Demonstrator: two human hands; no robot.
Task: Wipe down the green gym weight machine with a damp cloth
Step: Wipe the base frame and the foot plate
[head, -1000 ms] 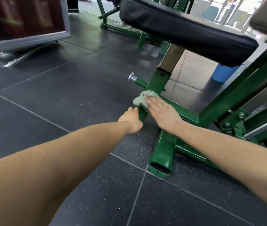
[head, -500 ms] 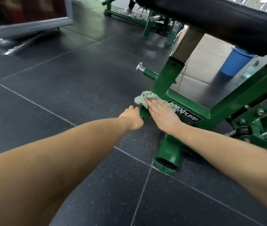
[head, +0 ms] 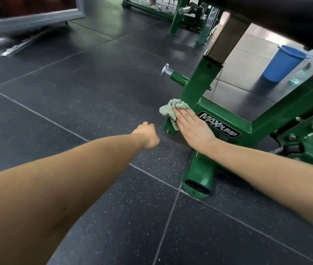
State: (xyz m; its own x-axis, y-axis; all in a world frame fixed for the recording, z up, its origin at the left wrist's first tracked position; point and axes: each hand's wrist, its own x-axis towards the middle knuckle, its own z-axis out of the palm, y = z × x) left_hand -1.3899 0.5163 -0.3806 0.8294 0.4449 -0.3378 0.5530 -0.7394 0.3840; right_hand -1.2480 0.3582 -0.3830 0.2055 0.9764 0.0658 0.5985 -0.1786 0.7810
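leftward, left hand (head: 146, 136) hangs over the dark floor (head: 65, 104), fingers curled in, holding nothing, just short of the frame. right hand (head: 193, 129), fingers straight and together, presses pale green cloth (head: 168, 110) flat on green machine frame (head: 226, 119). label (head: 219, 124) reads "maxpump".

Floor (head: 60, 96): dark rubber tiles, pale-speckled, thin light seams crossing.
Far floor (head: 247, 60): glossy lighter tiles past the rubber, catching daylight glare.
Frame (head: 35, 16): grey-edged panel, upper left, dark reddish face (contents unreadable), standing on a metal foot.
Bucket (head: 283, 63): blue, upright on the glossy tiles.
Bottle (head: 299, 75): clear plastic, lying just beside the bucket.
Second machine (head: 182, 12): green frame at top centre, well apart.
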